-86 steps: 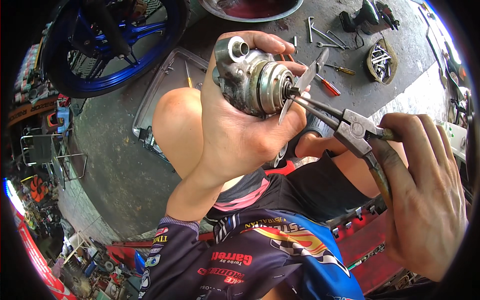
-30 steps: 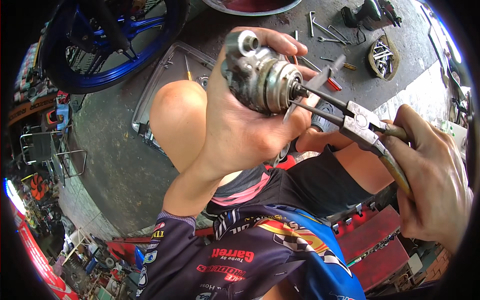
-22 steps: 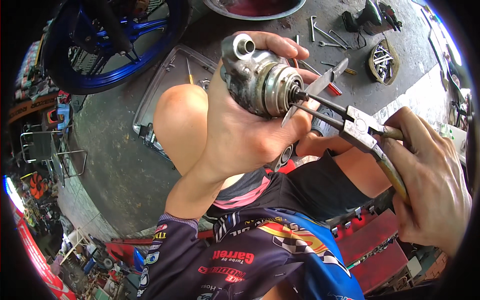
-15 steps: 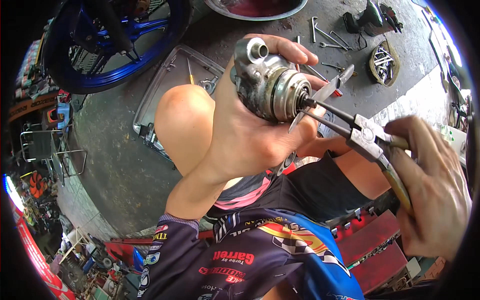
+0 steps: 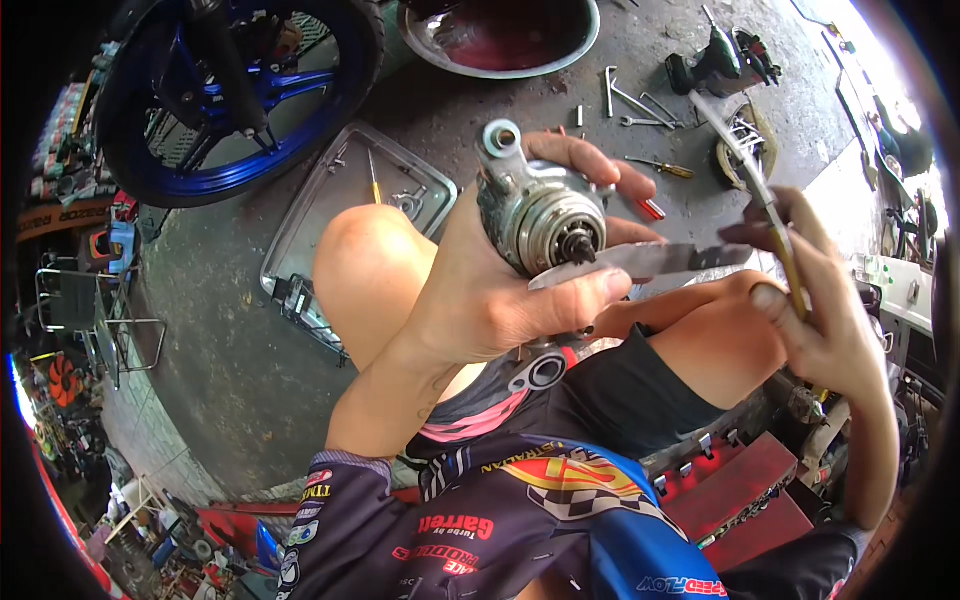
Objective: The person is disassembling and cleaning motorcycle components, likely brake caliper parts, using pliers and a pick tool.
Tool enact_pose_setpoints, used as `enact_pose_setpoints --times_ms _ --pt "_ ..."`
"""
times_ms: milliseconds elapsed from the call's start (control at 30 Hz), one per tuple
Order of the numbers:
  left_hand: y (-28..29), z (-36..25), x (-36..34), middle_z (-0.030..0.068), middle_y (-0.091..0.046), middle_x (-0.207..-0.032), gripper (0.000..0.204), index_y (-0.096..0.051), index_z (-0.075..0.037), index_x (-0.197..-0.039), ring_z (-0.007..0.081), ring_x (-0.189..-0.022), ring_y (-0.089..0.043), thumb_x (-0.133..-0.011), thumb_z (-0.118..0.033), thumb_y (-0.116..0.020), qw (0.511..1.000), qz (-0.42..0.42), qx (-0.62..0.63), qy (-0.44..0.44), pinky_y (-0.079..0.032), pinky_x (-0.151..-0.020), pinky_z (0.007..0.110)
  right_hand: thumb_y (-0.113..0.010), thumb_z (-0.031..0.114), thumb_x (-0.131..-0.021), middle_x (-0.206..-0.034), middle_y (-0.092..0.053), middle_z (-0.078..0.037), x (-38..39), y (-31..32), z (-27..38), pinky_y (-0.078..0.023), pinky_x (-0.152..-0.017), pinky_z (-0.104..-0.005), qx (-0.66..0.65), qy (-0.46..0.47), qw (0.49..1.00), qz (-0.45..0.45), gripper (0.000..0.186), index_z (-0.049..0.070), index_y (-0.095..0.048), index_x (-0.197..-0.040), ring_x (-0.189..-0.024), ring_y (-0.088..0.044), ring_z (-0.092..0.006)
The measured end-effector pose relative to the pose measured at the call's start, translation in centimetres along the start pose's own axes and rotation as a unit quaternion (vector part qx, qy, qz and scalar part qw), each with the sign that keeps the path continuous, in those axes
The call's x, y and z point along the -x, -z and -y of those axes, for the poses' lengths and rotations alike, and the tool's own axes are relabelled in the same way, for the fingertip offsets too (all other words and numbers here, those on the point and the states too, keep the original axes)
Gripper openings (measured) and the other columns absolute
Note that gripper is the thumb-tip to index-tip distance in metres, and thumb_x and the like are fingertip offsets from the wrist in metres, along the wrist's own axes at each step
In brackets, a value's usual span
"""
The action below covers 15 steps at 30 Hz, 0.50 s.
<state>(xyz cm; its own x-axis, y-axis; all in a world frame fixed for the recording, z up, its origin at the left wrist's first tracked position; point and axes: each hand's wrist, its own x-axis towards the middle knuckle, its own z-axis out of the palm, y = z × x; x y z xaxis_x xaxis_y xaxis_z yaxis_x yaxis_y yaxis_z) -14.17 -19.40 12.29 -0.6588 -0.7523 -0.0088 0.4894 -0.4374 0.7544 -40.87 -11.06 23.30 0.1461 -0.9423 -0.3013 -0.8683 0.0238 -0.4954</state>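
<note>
My left hand is closed around a greasy metal cylinder assembly, its round open end tilted toward me, with a lug on top. Below that hand, an eyelet fitting sticks out. A flat metal blade lies under my left thumb, crossing the front of the cylinder. My right hand grips long-nosed pliers with yellowish handles, which point up and away from the cylinder. Its upper fingers are close to the blade's dark end; whether they touch it I cannot tell.
A blue wheel stands at far left, beside a clear tray holding a yellow-handled screwdriver. A metal basin sits at the back. Hex keys, a power drill and a round tool container lie at far right.
The pliers have come away from the cylinder's open end and swung to point upward. My right hand has turned, its fingers now near the blade. The blade lies more level.
</note>
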Motion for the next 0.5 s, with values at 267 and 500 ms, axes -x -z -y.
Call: enact_pose_setpoints --times_ms 267,500 --pt "-1.1 0.7 -0.6 0.0229 -0.06 -0.136 0.064 -0.048 -0.004 -0.136 0.033 -0.121 -0.069 -0.08 0.008 -0.077 0.997 0.02 0.064 0.044 -0.058 -0.102 0.043 -0.073 0.024 -0.087 -0.134 -0.053 -0.026 0.5 -1.7 -2.2 -0.042 -0.111 -0.049 -0.085 0.021 0.996 -0.014 0.038 -0.001 -0.071 -0.116 -0.127 -0.055 -0.0446" --pt "-1.9 0.7 -1.2 0.0279 -0.059 -0.141 0.065 -0.052 -0.002 -0.137 0.0299 -0.112 -0.071 -0.077 0.003 -0.078 0.994 -0.038 -0.106 -0.007 -0.064 -0.086 0.04 -0.074 0.004 -0.087 -0.133 -0.053 -0.027 2.9 -1.5 -6.0 -0.049 -0.102 -0.0489 0.089 0.047 0.974 -0.204 0.045 -0.001 -0.063 -0.13 -0.121 -0.056 -0.0478"
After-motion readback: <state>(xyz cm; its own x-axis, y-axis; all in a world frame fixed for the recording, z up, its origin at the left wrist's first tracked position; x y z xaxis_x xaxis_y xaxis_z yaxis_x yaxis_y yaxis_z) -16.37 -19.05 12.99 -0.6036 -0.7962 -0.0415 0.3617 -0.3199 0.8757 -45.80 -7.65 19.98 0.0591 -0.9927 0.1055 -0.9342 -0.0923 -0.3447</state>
